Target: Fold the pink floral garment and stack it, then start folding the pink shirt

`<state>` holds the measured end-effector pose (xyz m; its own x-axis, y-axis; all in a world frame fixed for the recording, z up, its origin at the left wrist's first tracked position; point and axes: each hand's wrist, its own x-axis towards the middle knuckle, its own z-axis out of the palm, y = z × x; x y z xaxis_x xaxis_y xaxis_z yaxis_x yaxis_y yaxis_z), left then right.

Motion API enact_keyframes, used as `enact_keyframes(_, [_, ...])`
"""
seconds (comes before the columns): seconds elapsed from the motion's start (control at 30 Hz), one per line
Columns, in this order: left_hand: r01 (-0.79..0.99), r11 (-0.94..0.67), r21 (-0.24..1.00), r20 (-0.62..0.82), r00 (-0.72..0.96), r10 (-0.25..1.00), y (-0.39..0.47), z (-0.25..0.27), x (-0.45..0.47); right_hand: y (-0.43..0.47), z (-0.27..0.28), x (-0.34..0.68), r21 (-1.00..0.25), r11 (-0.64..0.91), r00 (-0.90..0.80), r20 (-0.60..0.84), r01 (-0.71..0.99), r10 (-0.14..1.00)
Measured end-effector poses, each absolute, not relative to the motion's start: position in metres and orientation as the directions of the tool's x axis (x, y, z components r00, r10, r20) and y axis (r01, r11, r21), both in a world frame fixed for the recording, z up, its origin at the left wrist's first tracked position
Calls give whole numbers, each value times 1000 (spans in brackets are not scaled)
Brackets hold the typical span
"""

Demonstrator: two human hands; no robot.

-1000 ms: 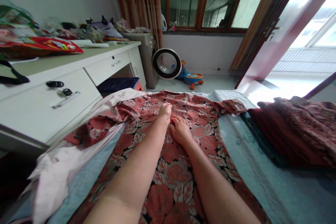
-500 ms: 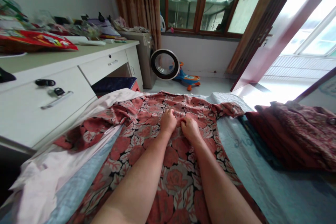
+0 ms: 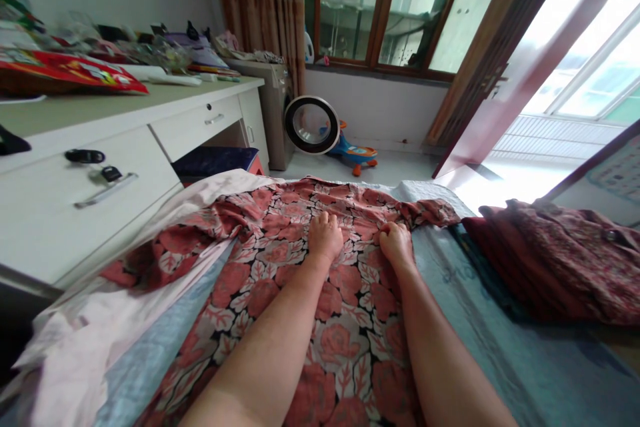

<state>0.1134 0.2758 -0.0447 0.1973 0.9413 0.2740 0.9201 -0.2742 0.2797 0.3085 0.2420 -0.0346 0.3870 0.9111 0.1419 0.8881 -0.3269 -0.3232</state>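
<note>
A long-sleeved red, black and cream floral dress (image 3: pixel 336 340) lies spread on the bed, its neck end away from me. My left hand (image 3: pixel 326 238) is on the middle of its upper part, fingers curled down into the cloth. Near the right edge of the dress, below the right sleeve, my right hand (image 3: pixel 397 245) is closed with thumb and fingers pinching the fabric. The left sleeve stretches out over a pale pink cloth (image 3: pixel 75 347); the right sleeve is bunched and short-looking. The fingertips of both hands are partly hidden.
Folded dark red and patterned clothes (image 3: pixel 560 260) are stacked at the right on the blue bed sheet (image 3: pixel 480 333). A white drawer desk (image 3: pixel 100 173) stands along the left. Beyond the bed are an open washing machine door (image 3: pixel 312 125) and a blue-orange ride-on toy (image 3: pixel 356 152).
My right hand has moved right, from the middle of the dress to its side. The left hand has shifted only slightly, with its fingers now further over the cloth.
</note>
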Motion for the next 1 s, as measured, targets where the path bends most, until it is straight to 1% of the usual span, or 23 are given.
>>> enact_keyframes(0.17, [920,-282,271,271,208,940,276,-45,114,254,-23,331,-262,-342,362,30,903,932])
enact_keyframes(0.3, [908,-328,262,270,257,928,277,-43,114,271,-6,343,-226,-312,319,-8,923,948])
enact_keyframes(0.4, [909,-328,259,262,260,929,276,-40,114,295,6,334,-217,-254,266,27,942,963])
enact_keyframes(0.53, [905,-328,271,268,256,929,275,-37,114,336,14,306,-243,-138,162,83,960,983])
enact_keyframes(0.77, [894,-344,286,285,264,921,278,-39,114,397,1,277,-237,-143,177,130,961,976])
enact_keyframes(0.9, [898,-344,275,291,264,920,279,-40,115,402,-6,278,-178,-135,155,108,975,982])
enact_keyframes(1.0, [898,-337,283,278,259,925,278,-38,115,394,-8,282,-125,-107,122,120,986,985])
